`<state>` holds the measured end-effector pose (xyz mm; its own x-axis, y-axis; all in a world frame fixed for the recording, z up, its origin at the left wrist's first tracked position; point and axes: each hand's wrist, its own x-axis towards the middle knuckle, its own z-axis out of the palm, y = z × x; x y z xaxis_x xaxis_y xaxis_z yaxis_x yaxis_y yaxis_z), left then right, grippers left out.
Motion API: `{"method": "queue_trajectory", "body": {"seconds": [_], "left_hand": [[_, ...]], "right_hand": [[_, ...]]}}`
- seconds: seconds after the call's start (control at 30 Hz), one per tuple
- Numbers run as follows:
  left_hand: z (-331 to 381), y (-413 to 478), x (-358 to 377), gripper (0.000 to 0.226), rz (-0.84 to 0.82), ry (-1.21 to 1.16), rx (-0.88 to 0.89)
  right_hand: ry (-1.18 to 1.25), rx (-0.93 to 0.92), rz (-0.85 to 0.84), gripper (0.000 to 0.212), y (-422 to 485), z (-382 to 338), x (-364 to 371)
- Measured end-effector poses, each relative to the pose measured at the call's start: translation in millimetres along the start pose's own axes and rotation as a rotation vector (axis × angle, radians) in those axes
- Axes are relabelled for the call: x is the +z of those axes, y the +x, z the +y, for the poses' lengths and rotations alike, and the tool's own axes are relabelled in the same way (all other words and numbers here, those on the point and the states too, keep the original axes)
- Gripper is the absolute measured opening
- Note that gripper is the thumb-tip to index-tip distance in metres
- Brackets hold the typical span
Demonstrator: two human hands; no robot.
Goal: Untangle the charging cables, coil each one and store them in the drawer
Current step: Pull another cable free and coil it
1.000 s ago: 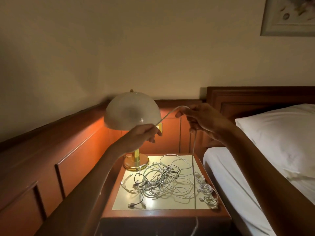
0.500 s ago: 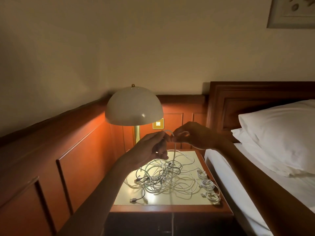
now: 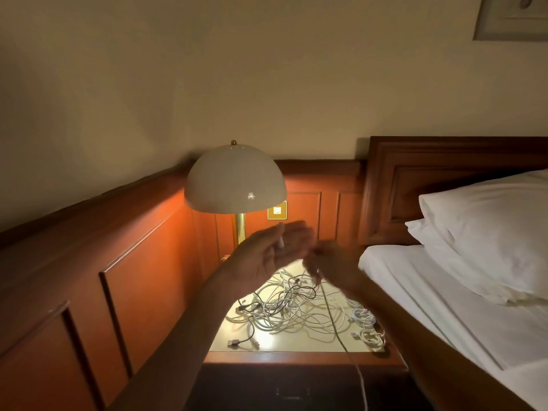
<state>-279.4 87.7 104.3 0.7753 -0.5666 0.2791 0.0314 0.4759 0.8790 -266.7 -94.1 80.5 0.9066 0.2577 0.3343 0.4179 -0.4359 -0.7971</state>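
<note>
A tangle of white and dark charging cables (image 3: pixel 289 310) lies on the nightstand top (image 3: pixel 296 347). Above it, my left hand (image 3: pixel 267 256) is raised with fingers extended, and the white plug end of a cable (image 3: pixel 280 241) sits between its thumb and fingers. My right hand (image 3: pixel 333 264), blurred by motion, pinches the same white cable (image 3: pixel 336 330) just to the right; the cable hangs down past the nightstand's front edge. Small coiled white cables (image 3: pixel 367 330) lie at the top's right edge. The dark drawer front (image 3: pixel 292 391) below is closed.
A dome-shaded brass lamp (image 3: pixel 235 180) stands at the back left of the nightstand, with a wall switch (image 3: pixel 277 210) behind it. Wood panelling runs along the left. A bed with white sheet (image 3: pixel 439 295) and pillows (image 3: pixel 492 226) borders the right side.
Both hands came down from lamp height to just above the tangle. They drew together, then the left hand opened out with the plug end while the right moved slightly lower right along the cable.
</note>
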Motion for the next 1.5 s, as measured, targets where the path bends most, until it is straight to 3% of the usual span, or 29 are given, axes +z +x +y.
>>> {"method": "queue_trajectory", "body": {"seconds": [0.13,0.23,0.33,0.4,0.47,0.57,0.63,0.73,0.8,0.87,1.0,1.07,1.13,1.17,1.2,1.27,1.33,1.43,1.5], "left_hand": [[-12.5,20.7,-21.2,0.035,0.219,-0.027,0.153],[-27.8,23.2,-41.1,0.028,0.346,0.347,0.184],[-32.8,12.1,-48.7,0.024,0.174,0.79,0.048],[-30.2,6.5,-48.3,0.033,0.018,0.897,-0.058],[-24.7,0.1,-44.8,0.052,-0.101,0.741,-0.163],[-11.8,-12.1,-37.8,0.039,-0.283,0.395,-0.257],[-8.2,-19.2,-29.4,0.027,-0.321,0.18,-0.198],[-12.6,-12.0,-18.1,0.02,0.008,-0.155,-0.027],[-21.5,-0.3,-22.4,0.031,0.193,-0.321,0.075],[-32.3,8.3,-27.9,0.035,0.283,-0.309,0.138],[-64.3,14.1,-37.8,0.023,0.471,0.338,0.21],[-70.6,13.8,-36.0,0.017,0.412,0.723,0.265],[-68.2,13.7,-32.8,0.025,0.284,1.108,0.277],[-65.0,14.4,-31.7,0.03,0.217,1.193,0.247],[-60.9,13.8,-29.9,0.03,0.134,1.163,0.162],[-51.8,11.8,-28.4,0.03,-0.024,0.882,-0.063],[-41.3,6.3,-29.1,0.038,-0.17,0.586,-0.221],[-29.2,-5.5,-31.3,0.039,-0.348,0.184,-0.282],[-25.0,-10.5,-30.3,0.026,-0.373,-0.012,-0.259]], "right_hand": [[0.022,0.04,-0.115,0.023,-36.0,10.8,41.6],[-0.249,0.016,-0.151,0.021,-44.8,1.4,35.1],[-0.598,-0.042,-0.127,0.022,-32.0,-24.8,2.3],[-0.665,-0.09,-0.155,0.016,-15.8,-45.8,-24.6],[-0.605,-0.165,-0.228,0.01,-1.1,-62.0,-45.6],[-0.279,-0.19,-0.291,0.006,7.4,-68.5,-51.8],[0.076,-0.102,-0.239,0.01,5.9,-54.2,-38.9],[0.399,0.081,-0.06,0.01,-8.5,-15.8,-0.2],[0.427,0.164,-0.013,0.019,-25.9,4.2,27.3],[0.344,0.177,-0.048,0.019,-40.4,11.1,44.5],[-0.271,0.119,-0.155,0.013,-37.4,-4.3,33.3],[-0.644,0.022,-0.152,0.014,-28.3,-19.5,16.5],[-0.813,-0.057,-0.165,0.01,-17.0,-34.7,-0.7],[-0.836,-0.079,-0.17,0.009,-10.6,-40.7,-9.9],[-0.846,-0.094,-0.191,0.011,-3.3,-45.1,-19.6],[-0.839,-0.124,-0.316,0.019,12.9,-51.7,-39.1],[-0.681,-0.147,-0.419,0.019,22.8,-53.5,-53.3],[-0.149,-0.132,-0.383,0.013,20.4,-38.1,-47.9],[0.265,-0.06,-0.285,0.011,10.8,-16.9,-24.3]]}}
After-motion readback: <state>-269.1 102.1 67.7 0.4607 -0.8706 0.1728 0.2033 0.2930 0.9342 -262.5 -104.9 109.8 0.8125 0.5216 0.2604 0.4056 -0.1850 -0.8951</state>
